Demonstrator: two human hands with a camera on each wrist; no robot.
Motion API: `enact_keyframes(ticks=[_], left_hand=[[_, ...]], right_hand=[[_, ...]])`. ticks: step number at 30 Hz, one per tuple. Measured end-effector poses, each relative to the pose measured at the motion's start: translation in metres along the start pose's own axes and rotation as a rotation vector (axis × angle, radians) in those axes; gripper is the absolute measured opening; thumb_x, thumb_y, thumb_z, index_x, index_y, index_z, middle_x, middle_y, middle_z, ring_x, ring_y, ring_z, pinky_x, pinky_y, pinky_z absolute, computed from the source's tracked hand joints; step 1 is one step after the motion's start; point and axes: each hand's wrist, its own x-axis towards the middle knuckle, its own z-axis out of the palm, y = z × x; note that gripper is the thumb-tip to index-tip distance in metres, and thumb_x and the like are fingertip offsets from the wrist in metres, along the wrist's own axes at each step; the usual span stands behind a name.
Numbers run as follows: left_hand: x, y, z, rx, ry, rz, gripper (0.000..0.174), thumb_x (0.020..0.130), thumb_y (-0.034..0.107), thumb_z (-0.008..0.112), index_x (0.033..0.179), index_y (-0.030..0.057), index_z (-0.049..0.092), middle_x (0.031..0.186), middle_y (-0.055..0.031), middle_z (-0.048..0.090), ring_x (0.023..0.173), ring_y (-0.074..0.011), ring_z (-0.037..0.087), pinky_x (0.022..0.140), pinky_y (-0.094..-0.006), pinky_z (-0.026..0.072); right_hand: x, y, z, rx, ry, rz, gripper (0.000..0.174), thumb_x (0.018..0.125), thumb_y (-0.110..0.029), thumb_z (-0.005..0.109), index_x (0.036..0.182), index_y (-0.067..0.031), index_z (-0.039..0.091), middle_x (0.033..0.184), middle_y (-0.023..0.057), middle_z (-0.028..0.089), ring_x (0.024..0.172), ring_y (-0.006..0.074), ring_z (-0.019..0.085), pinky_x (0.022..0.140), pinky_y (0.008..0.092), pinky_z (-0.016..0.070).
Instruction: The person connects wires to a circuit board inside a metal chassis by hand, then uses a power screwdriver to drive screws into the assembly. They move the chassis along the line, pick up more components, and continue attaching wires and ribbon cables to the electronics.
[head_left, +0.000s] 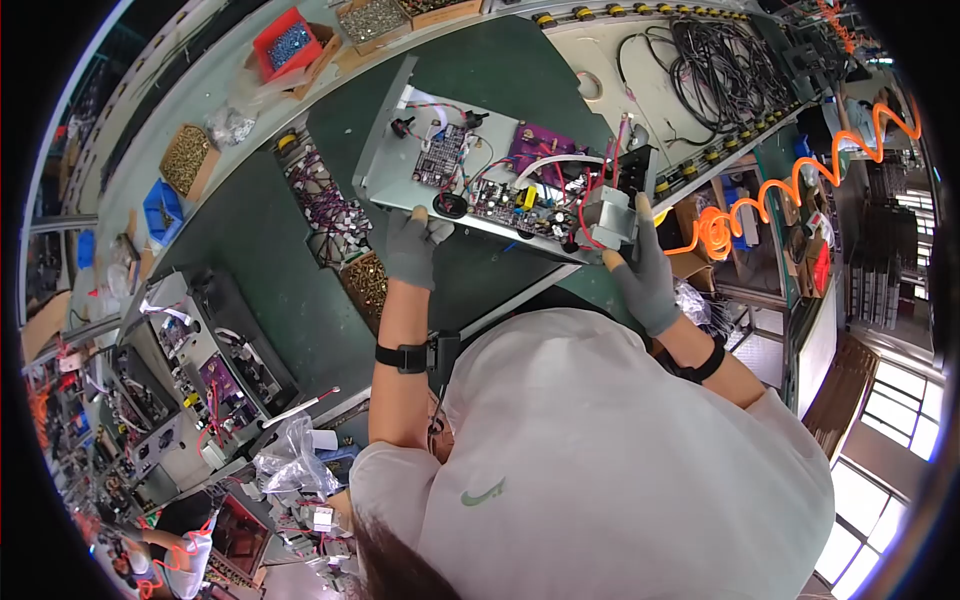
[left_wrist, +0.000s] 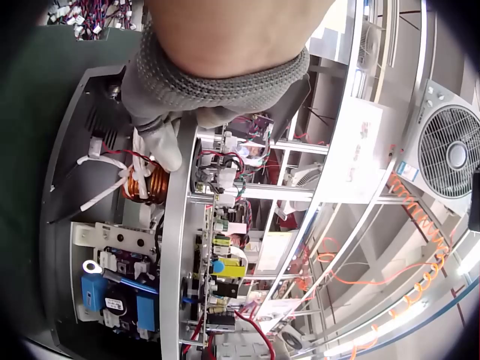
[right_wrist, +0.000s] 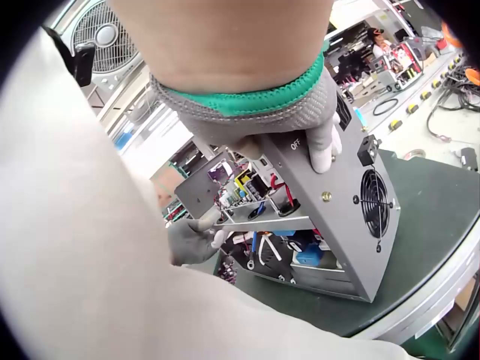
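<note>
**Both hands grip an open metal chassis over the green tabletop**

The left hand (head_left: 410,248) pinches the near long edge of the chassis (head_left: 385,170), its fingers narrowly closed round the metal; in the left wrist view some fingertips lie beside a copper coil (left_wrist: 148,185). The right hand (head_left: 645,285) grips the end panel (right_wrist: 326,196), fingers on the outer face near the "OFF" mark, thumb at the inner side, partly hidden. That panel also carries a fan (right_wrist: 375,204).

On the chassis sit circuit boards (head_left: 540,147), wires and a grey block (head_left: 608,215). Its lower compartment is hidden from the head view, and whether its whole underside meets the tabletop (head_left: 315,315) cannot be told.

Left of the chassis lies a heap of wired connectors (head_left: 328,200); nearer the person is a box of screws (head_left: 364,283), close to the left hand and partly covered. Bare green surface shows beyond the chassis and left of the heap. The tabletop's edge passes near the fan end. Black cables (head_left: 715,75) lie beyond and right of the chassis; an orange coiled hose (head_left: 770,190) hangs farther right.
</note>
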Motion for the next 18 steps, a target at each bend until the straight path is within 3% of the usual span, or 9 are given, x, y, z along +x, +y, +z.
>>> enact_keyframes(ticks=[3,6,8,9,10,13,14,17,18], left_hand=[[-0.029,0.014,0.027,0.027,0.032,0.01,0.021,0.09,0.01,0.05,0.106,-0.0001,0.044,0.087,-0.0119,0.055,0.076,-0.0222,0.062,0.068,-0.0373,0.0578],[-0.058,0.034,0.068,-0.091,-0.02,-0.035,0.037,0.094,0.031,0.044,0.105,-0.0045,0.044,0.098,-0.0216,0.055,0.099,-0.0368,0.056,0.093,-0.0509,0.0465],[-0.055,0.038,0.081,-0.151,-0.031,-0.004,0.041,0.093,0.033,0.045,0.107,-0.0056,0.043,0.101,-0.0229,0.053,0.103,-0.0382,0.054,0.095,-0.0512,0.0448],[-0.052,0.041,0.09,-0.22,-0.052,0.025,0.045,0.092,0.036,0.046,0.108,-0.0067,0.041,0.104,-0.0242,0.051,0.107,-0.0397,0.052,0.097,-0.0515,0.0431],[-0.049,0.048,0.1,-0.224,-0.129,0.099,0.046,0.092,0.035,0.048,0.108,-0.0072,0.039,0.104,-0.0231,0.051,0.099,-0.0364,0.056,0.091,-0.0439,0.0491],[-0.025,0.068,0.114,-0.272,-0.013,0.012,0.057,0.091,0.041,0.049,0.113,-0.0098,0.037,0.104,-0.0234,0.05,0.103,-0.0373,0.055,0.092,-0.0445,0.0482],[-0.013,0.071,0.113,-0.288,0.116,-0.035,0.07,0.087,0.047,0.051,0.12,-0.0117,0.033,0.111,-0.0259,0.048,0.108,-0.0384,0.052,0.095,-0.0446,0.0465],[0.009,0.073,0.09,-0.298,0.037,-0.014,0.079,0.084,0.05,0.053,0.124,-0.0135,0.03,0.118,-0.0277,0.044,0.111,-0.04,0.049,0.097,-0.0451,0.0447],[0.013,0.076,0.089,-0.353,0.086,-0.034,0.087,0.081,0.047,0.057,0.126,-0.0185,0.021,0.124,-0.0322,0.037,0.117,-0.0469,0.042,0.099,-0.0456,0.0426]], right_hand=[[0.019,0.009,-0.018,0.061,0.103,0.084,0.075,0.08,-0.009,0.059,0.142,-0.005,0.018,0.11,0.0177,0.058,0.084,0.0184,0.059,0.076,0.0289,0.0472],[0.066,0.038,-0.032,0.067,0.212,-0.07,0.06,0.082,-0.011,0.057,0.135,-0.0022,0.031,0.109,0.0175,0.058,0.087,0.0222,0.06,0.077,0.0303,0.0468],[0.104,0.04,-0.037,-0.137,0.306,-0.224,0.047,0.084,-0.012,0.053,0.127,0.001,0.04,0.111,0.0181,0.058,0.096,0.0259,0.06,0.081,0.0333,0.046],[0.126,0.048,-0.038,-0.144,0.294,-0.323,0.049,0.085,-0.013,0.052,0.131,-0.0029,0.038,0.113,0.0208,0.057,0.099,0.032,0.059,0.083,0.0369,0.0463],[0.145,0.049,-0.034,-0.179,0.263,-0.233,0.048,0.084,-0.012,0.051,0.13,-0.0054,0.037,0.111,0.0214,0.057,0.098,0.0352,0.059,0.082,0.0397,0.0467],[0.201,0.04,-0.013,-0.443,0.147,0.006,0.046,0.082,-0.007,0.048,0.126,-0.0119,0.035,0.104,0.0216,0.057,0.094,0.0409,0.057,0.078,0.047,0.0472],[0.218,0.036,-0.004,-0.468,0.13,-0.02,0.045,0.081,-0.006,0.048,0.124,-0.0122,0.036,0.103,0.0201,0.058,0.093,0.0396,0.058,0.077,0.0475,0.0473],[0.265,0.039,0.028,-0.504,0.085,-0.079,0.049,0.08,-0.005,0.049,0.126,-0.0153,0.035,0.102,0.0175,0.059,0.093,0.0369,0.059,0.076,0.0469,0.0479],[0.273,0.035,0.034,-0.529,-0.001,-0.092,0.052,0.081,-0.005,0.049,0.129,-0.0166,0.033,0.102,0.0174,0.059,0.093,0.0363,0.059,0.076,0.0464,0.0482]])
